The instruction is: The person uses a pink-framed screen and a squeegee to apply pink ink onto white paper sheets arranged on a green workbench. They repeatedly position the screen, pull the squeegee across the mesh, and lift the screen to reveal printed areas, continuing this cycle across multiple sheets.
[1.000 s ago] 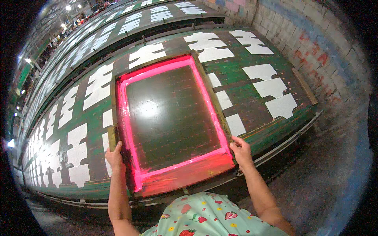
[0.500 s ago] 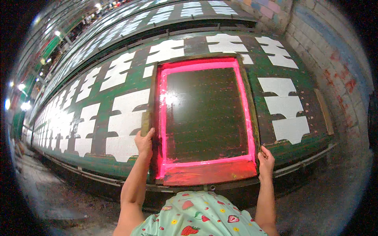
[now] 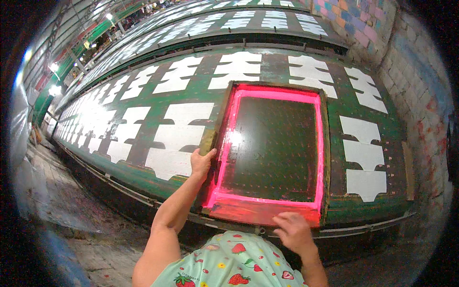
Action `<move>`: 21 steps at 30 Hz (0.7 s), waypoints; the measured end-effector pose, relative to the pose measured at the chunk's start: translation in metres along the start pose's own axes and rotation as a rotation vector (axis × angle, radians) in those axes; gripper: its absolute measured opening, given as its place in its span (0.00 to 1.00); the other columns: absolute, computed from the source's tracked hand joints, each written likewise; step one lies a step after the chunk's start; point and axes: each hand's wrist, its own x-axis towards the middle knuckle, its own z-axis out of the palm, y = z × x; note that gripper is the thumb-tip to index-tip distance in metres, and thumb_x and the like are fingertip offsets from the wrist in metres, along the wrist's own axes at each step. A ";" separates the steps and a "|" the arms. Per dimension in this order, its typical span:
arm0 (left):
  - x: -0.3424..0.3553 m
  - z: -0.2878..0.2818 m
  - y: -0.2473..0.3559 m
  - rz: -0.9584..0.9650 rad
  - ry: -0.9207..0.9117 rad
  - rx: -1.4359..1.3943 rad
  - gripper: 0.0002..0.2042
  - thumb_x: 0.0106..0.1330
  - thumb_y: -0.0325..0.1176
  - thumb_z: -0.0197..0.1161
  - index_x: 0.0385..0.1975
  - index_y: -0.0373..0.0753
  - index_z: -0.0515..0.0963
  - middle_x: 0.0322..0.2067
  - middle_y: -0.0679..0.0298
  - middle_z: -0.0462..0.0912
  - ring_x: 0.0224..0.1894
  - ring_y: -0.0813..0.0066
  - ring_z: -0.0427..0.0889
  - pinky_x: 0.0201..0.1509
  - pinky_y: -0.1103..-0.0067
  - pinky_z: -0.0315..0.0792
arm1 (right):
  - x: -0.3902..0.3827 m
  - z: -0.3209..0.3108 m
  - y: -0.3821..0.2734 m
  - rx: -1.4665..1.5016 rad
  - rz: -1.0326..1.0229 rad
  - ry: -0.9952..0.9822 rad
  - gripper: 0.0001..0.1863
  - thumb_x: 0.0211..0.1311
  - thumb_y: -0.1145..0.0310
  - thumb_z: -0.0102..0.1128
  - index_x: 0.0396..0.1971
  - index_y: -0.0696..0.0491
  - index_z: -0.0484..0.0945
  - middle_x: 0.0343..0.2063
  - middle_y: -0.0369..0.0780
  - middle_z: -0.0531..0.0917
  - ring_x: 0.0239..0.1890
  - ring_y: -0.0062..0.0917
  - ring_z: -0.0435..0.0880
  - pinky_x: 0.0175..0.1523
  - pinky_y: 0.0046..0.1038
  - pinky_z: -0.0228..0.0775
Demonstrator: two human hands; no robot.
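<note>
A screen printing frame [image 3: 325, 158] with a dark mesh panel [image 3: 277, 148] and a bright pink border [image 3: 319, 143] lies on the long green table. My left hand [image 3: 202, 161] is closed on the frame's left side, by a short wooden block [image 3: 208, 138] fixed there. Over the frame's reddish bottom strip [image 3: 244, 213], near its right end, is my right hand [image 3: 295, 233], slightly blurred. Its fingers are loosely bent and apart, with nothing seen in them. What lies beneath the frame is hidden.
White cut pieces [image 3: 184, 136] lie in rows along the green table [image 3: 153, 112], on both sides of the frame. More tables with white pieces [image 3: 239, 21] stand beyond. A block wall [image 3: 416, 95] runs along the right. A rail [image 3: 119, 184] follows the table's near edge.
My right hand has let go of the frame's right side and moved left over its bottom strip. My left hand keeps its hold. The whole view has shifted and turned.
</note>
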 end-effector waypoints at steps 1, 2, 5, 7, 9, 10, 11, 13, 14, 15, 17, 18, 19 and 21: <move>0.004 0.000 -0.005 -0.088 -0.030 -0.049 0.20 0.64 0.39 0.82 0.46 0.29 0.87 0.38 0.57 0.93 0.36 0.70 0.89 0.46 0.70 0.82 | 0.005 0.004 -0.007 0.025 -0.094 -0.094 0.23 0.58 0.71 0.75 0.56 0.50 0.88 0.53 0.45 0.86 0.57 0.44 0.85 0.65 0.47 0.77; 0.007 0.000 -0.011 -0.072 -0.014 0.017 0.20 0.63 0.39 0.83 0.46 0.29 0.87 0.38 0.55 0.93 0.37 0.67 0.90 0.47 0.69 0.82 | 0.012 0.007 -0.010 -0.037 -0.101 -0.081 0.24 0.57 0.72 0.75 0.56 0.50 0.88 0.53 0.45 0.87 0.57 0.44 0.86 0.64 0.47 0.77; 0.016 0.000 -0.028 -0.111 -0.001 0.101 0.27 0.58 0.45 0.83 0.48 0.28 0.87 0.40 0.46 0.93 0.44 0.53 0.92 0.52 0.63 0.82 | 0.028 0.013 -0.018 -0.153 -0.052 -0.085 0.23 0.55 0.76 0.69 0.55 0.52 0.88 0.51 0.45 0.88 0.55 0.43 0.87 0.62 0.46 0.78; 0.018 0.000 -0.034 -0.090 0.021 0.147 0.28 0.58 0.47 0.83 0.48 0.28 0.87 0.42 0.46 0.93 0.46 0.51 0.92 0.54 0.62 0.82 | 0.038 0.013 -0.023 -0.221 -0.076 -0.108 0.22 0.58 0.76 0.66 0.55 0.52 0.87 0.50 0.44 0.88 0.55 0.43 0.87 0.62 0.46 0.80; 0.018 0.000 -0.033 -0.117 0.011 0.154 0.30 0.56 0.50 0.83 0.48 0.29 0.87 0.44 0.44 0.92 0.49 0.49 0.91 0.56 0.61 0.81 | 0.050 0.018 -0.032 -0.296 -0.104 -0.094 0.22 0.59 0.76 0.64 0.55 0.52 0.87 0.48 0.44 0.89 0.54 0.44 0.88 0.59 0.47 0.81; 0.018 0.000 -0.031 -0.096 0.043 0.193 0.30 0.56 0.50 0.83 0.48 0.30 0.88 0.44 0.45 0.92 0.49 0.49 0.92 0.56 0.61 0.82 | 0.061 0.024 -0.036 -0.298 -0.108 -0.096 0.22 0.59 0.75 0.65 0.55 0.52 0.87 0.47 0.44 0.89 0.53 0.44 0.88 0.59 0.47 0.81; 0.016 0.000 -0.028 -0.078 0.070 0.237 0.29 0.56 0.50 0.83 0.48 0.30 0.88 0.44 0.45 0.92 0.48 0.49 0.92 0.56 0.60 0.82 | 0.072 0.031 -0.038 -0.300 -0.101 -0.099 0.22 0.58 0.75 0.65 0.55 0.52 0.87 0.46 0.44 0.89 0.52 0.44 0.89 0.59 0.47 0.82; 0.011 0.001 -0.022 -0.080 0.067 0.145 0.28 0.57 0.49 0.83 0.47 0.31 0.88 0.42 0.45 0.93 0.47 0.48 0.92 0.55 0.60 0.82 | 0.088 0.036 -0.042 -0.349 -0.018 -0.190 0.22 0.58 0.76 0.65 0.54 0.51 0.88 0.44 0.45 0.90 0.50 0.44 0.90 0.58 0.47 0.82; 0.014 0.001 -0.019 -0.134 0.025 0.132 0.28 0.57 0.49 0.83 0.46 0.30 0.88 0.41 0.44 0.93 0.46 0.47 0.93 0.55 0.59 0.82 | 0.095 0.035 -0.042 -0.396 0.076 -0.312 0.21 0.58 0.76 0.64 0.53 0.50 0.89 0.43 0.45 0.90 0.50 0.44 0.90 0.57 0.47 0.83; 0.011 0.000 -0.019 -0.096 0.027 0.151 0.28 0.58 0.50 0.82 0.46 0.30 0.88 0.42 0.43 0.93 0.47 0.46 0.92 0.55 0.59 0.82 | 0.100 0.032 -0.040 -0.374 0.089 -0.299 0.22 0.57 0.77 0.64 0.53 0.49 0.89 0.43 0.46 0.90 0.49 0.44 0.90 0.56 0.47 0.83; 0.011 0.001 -0.019 -0.053 0.080 0.229 0.29 0.59 0.52 0.82 0.48 0.30 0.87 0.44 0.42 0.92 0.49 0.44 0.92 0.56 0.58 0.82 | 0.102 0.026 -0.041 -0.346 0.142 -0.330 0.22 0.57 0.78 0.63 0.52 0.49 0.89 0.42 0.47 0.90 0.49 0.45 0.91 0.56 0.47 0.84; 0.012 0.000 -0.021 -0.063 0.060 0.198 0.30 0.59 0.52 0.82 0.48 0.30 0.87 0.43 0.42 0.92 0.48 0.44 0.92 0.55 0.58 0.82 | 0.101 0.024 -0.042 -0.337 0.152 -0.345 0.22 0.57 0.78 0.63 0.52 0.49 0.89 0.43 0.47 0.90 0.50 0.45 0.91 0.56 0.48 0.84; 0.012 0.002 -0.023 -0.023 0.073 0.203 0.30 0.60 0.52 0.82 0.49 0.30 0.87 0.44 0.42 0.92 0.49 0.44 0.91 0.56 0.58 0.82 | 0.098 0.024 -0.044 -0.322 0.111 -0.319 0.22 0.57 0.78 0.63 0.52 0.48 0.89 0.44 0.47 0.90 0.50 0.46 0.91 0.57 0.48 0.84; 0.014 0.003 -0.030 0.045 0.101 0.183 0.29 0.63 0.51 0.80 0.51 0.30 0.86 0.47 0.41 0.91 0.52 0.44 0.90 0.59 0.58 0.81 | 0.088 0.031 -0.053 -0.374 0.143 -0.310 0.23 0.57 0.79 0.63 0.53 0.49 0.89 0.45 0.47 0.91 0.50 0.46 0.91 0.58 0.48 0.84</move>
